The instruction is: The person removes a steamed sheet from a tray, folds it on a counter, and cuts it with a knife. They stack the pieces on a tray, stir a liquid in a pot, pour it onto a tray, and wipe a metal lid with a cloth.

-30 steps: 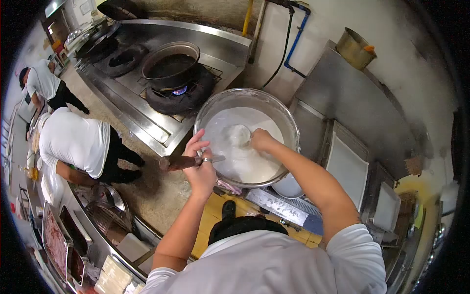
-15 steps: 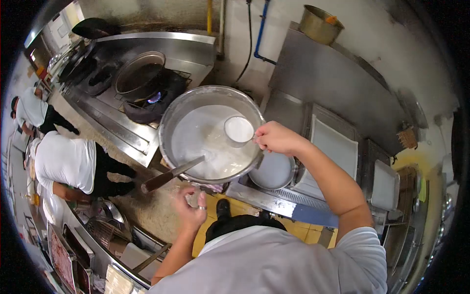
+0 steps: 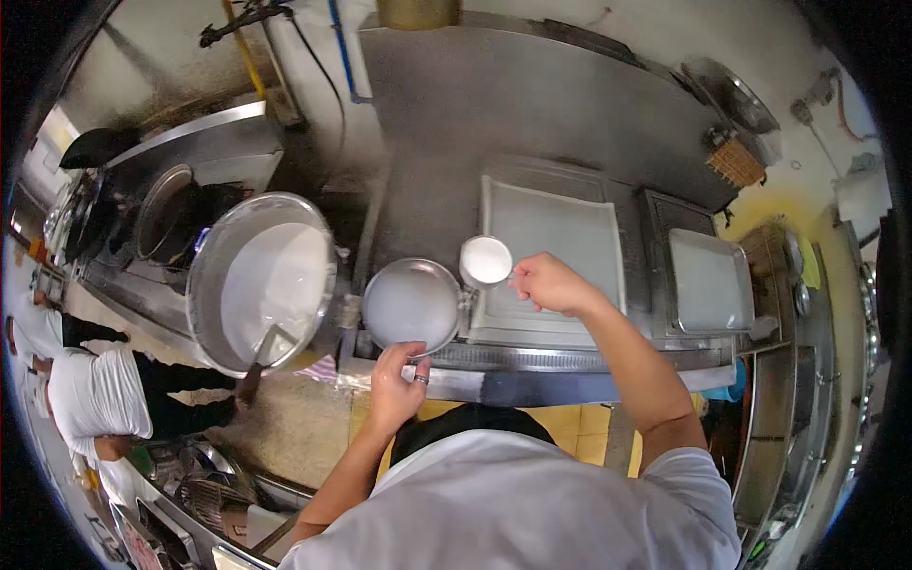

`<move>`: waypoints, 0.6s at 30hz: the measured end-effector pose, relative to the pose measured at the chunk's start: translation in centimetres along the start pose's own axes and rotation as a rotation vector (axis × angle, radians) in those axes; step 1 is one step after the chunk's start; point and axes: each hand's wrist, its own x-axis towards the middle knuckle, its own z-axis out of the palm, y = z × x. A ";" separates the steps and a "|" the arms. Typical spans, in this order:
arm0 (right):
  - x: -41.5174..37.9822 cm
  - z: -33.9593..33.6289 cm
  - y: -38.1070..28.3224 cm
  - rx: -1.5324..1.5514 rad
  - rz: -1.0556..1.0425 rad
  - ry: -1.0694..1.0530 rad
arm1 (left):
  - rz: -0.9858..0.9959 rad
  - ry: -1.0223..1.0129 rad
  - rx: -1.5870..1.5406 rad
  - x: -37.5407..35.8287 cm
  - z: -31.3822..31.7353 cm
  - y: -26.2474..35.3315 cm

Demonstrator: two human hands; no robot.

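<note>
My right hand [image 3: 553,283] grips the handle of a metal cup [image 3: 486,261] filled with white liquid. The cup is held over the near left corner of a flat tray with a pale sheet [image 3: 560,228]. My left hand [image 3: 399,385] is at the near rim of a round metal pan [image 3: 411,306] holding whitish liquid, its fingertips on the rim. To the left stands a large metal pot [image 3: 211,323] of white liquid, with a wooden-handled tool [image 3: 251,380] leaning over its near edge.
A second tray [image 3: 708,280] lies on the right. A dark pan [image 3: 163,214] sits at the burners on the left. Two people in white shirts [image 3: 100,399] [image 3: 38,328] are at the far left. A wicker basket [image 3: 736,163] hangs on the back wall.
The view has swung right. The filled cup has moved from above the large pot to the tray's near left corner. My left hand has gone from free air to the round pan's rim.
</note>
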 end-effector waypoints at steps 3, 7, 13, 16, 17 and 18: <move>-0.4 -3.0 5.4 0.034 0.098 0.104 | -0.049 -0.056 -0.001 -0.2 3.9 1.3; 1.5 -5.6 13.5 0.093 0.156 0.235 | -0.112 -0.066 -0.041 -1.0 7.5 3.1; 4.9 -6.7 20.9 0.202 0.215 0.416 | -0.110 -0.035 -0.037 -1.5 9.2 3.7; 7.4 -6.9 25.0 0.110 0.191 0.456 | -0.123 -0.038 0.004 -1.2 9.1 3.8; 7.9 -6.9 25.7 0.055 0.189 0.466 | -0.134 -0.043 0.006 -1.0 8.9 4.0; 7.9 -6.9 25.7 0.061 0.200 0.474 | -0.143 -0.050 0.007 -0.8 8.7 4.1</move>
